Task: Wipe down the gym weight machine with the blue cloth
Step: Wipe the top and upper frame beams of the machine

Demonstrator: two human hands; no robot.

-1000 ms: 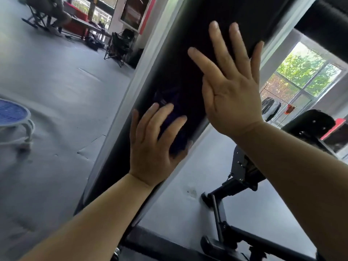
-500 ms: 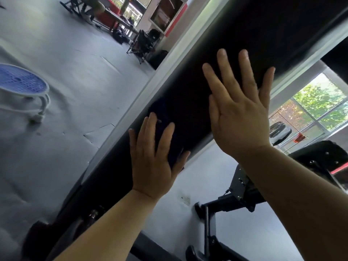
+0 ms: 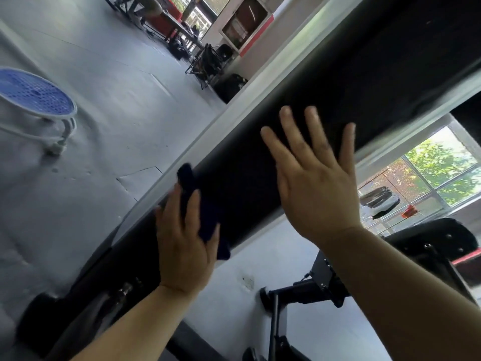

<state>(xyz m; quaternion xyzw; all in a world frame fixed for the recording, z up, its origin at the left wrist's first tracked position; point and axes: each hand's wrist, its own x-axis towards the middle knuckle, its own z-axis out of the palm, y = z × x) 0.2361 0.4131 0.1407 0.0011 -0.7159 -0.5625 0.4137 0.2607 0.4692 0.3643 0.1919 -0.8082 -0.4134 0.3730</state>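
Across the middle of the view, from seven o'clock up to one o'clock, the black padded panel (image 3: 338, 82) of the weight machine is slanting. At about seven o'clock of centre, the left hand (image 3: 184, 243) is pressing the dark blue cloth (image 3: 205, 220) flat against the panel's lower part, fingers together over it. At three o'clock of it, the right hand (image 3: 316, 183) is lying spread on the padding, fingers splayed, holding nothing. At nine o'clock, a blue round stool (image 3: 33, 97) is standing on the grey floor (image 3: 117, 100).
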